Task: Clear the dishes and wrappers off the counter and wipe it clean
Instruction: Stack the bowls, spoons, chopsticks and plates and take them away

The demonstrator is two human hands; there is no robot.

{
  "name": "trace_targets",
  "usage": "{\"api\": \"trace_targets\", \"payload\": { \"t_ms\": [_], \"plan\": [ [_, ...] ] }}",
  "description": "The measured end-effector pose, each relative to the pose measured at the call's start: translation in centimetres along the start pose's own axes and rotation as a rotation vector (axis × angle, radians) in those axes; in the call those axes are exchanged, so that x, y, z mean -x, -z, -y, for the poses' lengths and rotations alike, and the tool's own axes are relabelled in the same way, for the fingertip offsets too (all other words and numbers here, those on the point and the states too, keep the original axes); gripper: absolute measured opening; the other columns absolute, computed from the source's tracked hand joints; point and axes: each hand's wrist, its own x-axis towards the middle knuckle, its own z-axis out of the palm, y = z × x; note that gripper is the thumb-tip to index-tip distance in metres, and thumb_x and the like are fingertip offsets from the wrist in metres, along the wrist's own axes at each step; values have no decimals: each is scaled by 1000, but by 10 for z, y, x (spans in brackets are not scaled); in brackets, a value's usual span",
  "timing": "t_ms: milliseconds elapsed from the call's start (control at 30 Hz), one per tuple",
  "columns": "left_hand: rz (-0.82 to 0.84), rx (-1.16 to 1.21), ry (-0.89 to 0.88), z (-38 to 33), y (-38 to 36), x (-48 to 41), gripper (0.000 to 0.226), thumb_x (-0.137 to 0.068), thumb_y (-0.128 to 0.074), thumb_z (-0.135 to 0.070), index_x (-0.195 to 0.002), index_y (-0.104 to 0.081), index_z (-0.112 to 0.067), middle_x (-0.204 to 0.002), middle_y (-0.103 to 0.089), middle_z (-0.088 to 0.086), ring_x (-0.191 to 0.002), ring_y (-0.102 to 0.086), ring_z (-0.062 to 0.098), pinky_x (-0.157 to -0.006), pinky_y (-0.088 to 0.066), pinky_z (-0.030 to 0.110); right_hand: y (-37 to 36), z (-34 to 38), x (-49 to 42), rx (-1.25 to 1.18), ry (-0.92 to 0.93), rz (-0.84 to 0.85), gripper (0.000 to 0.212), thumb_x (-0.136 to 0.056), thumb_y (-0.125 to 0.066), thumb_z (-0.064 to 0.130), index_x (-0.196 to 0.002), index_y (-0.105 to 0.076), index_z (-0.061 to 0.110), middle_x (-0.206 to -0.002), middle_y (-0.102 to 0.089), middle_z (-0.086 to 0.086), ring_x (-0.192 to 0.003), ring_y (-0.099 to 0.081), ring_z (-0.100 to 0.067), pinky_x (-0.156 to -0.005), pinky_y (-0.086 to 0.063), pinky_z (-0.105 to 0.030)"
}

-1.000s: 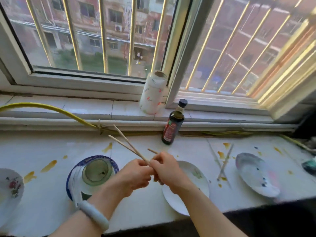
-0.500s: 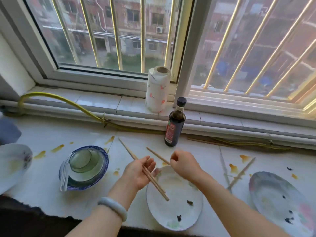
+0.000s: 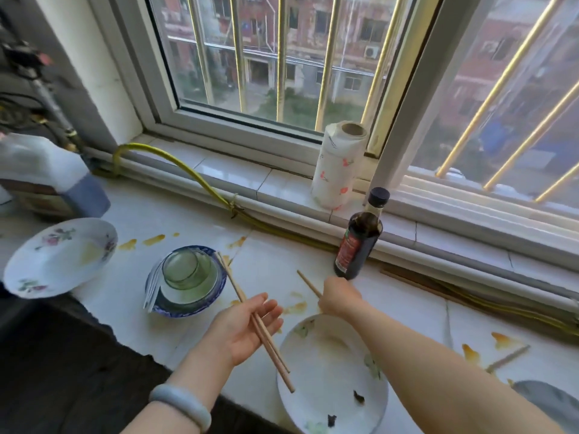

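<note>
Early stage, I judge. Left hand [image 3: 247, 327] palm up, fingers apart, two chopsticks [image 3: 275, 358] lying across it. Right hand [image 3: 340, 297] fingers clamped on third chopstick [image 3: 308, 284], just beyond near plate [image 3: 332, 386]. Left plate [image 3: 59, 258], bowl stack [image 3: 188, 283], stray chopstick [image 3: 507, 358] at right not yet cleared off desk [image 3: 407, 308]. Sauce smears [image 3: 153, 239] unwiped.

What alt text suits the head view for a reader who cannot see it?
A person's left hand carries two chopsticks and the right hand grips a third chopstick, over a stained counter. Dirty plates, stacked bowls and a sauce bottle stand on it.
</note>
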Motion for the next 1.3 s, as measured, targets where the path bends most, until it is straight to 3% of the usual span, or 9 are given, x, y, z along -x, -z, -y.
{"api": "trace_targets", "payload": {
  "t_ms": [233,400,500,667,833,967,1067,1167,1300],
  "plan": [
    [45,-43,2,6,-30,-8,29,-100,-47,-3,-128,-51,4,-107,-61,21,-106,-59,34,-84,-52,44,25,6,13,88,96,-151,21,-89,-49,12,-106,-61,8,-104,-63,-9,-92,-61,-30,-68,-46,-33],
    [125,-44,18,29,-62,-19,31,-101,-45,-5,-131,-49,0,-114,-62,19,-117,-57,33,-100,-45,43,50,11,44,-65,116,-257,15,-90,-52,17,-101,-60,11,-104,-63,-9,-83,-54,-27,-66,-39,-32],
    [208,-79,40,54,-84,-12,25,-103,-39,-8,-119,-59,-4,-101,-67,11,-94,-63,23,-88,-47,36,47,-3,56,-219,25,-204,18,-87,-57,22,-100,-63,11,-98,-65,-9,-89,-60,-30,-67,-44,-32],
    [259,-155,110,98,-105,-6,25,-103,-37,-6,-114,-60,-8,-91,-64,11,-82,-60,21,-78,-47,35,36,-45,78,-444,-93,-167,13,-77,-58,17,-78,-69,9,-81,-73,-8,-80,-68,-27,-73,-58,-39],
    [240,-266,178,130,-116,0,18,-102,-40,-4,-105,-58,-6,-80,-60,11,-77,-61,21,-71,-49,44,24,-81,105,-884,-184,-162,9,-83,-57,7,-88,-64,4,-80,-70,-12,-61,-67,-16,-49,-52,-27],
    [201,-319,232,146,-120,7,17,-102,-41,-5,-109,-57,-5,-82,-58,13,-79,-62,24,-73,-51,46,9,-125,115,-630,-392,-320,17,-88,-49,12,-96,-62,6,-93,-66,-10,-77,-59,-24,-63,-46,-32],
    [194,-354,250,150,-119,14,17,-101,-43,-3,-110,-57,-2,-82,-58,14,-78,-61,25,-72,-52,47,-13,-156,122,-424,-548,-275,28,-92,-44,10,-119,-52,8,-116,-61,-10,-98,-58,-28,-71,-44,-31],
    [186,-368,263,149,-118,17,16,-101,-43,-2,-109,-57,-1,-84,-60,15,-80,-62,26,-69,-51,47,-39,-173,125,-412,-674,-207,36,-93,-47,13,-129,-45,8,-127,-57,-11,-114,-57,-30,-82,-46,-33],
    [189,-391,273,143,-116,18,14,-100,-45,-1,-105,-58,-1,-85,-62,15,-81,-63,26,-73,-52,47,-50,-179,125,-551,-759,-247,34,-92,-49,13,-126,-45,7,-126,-58,-12,-114,-58,-30,-88,-49,-33]
  ]
}}
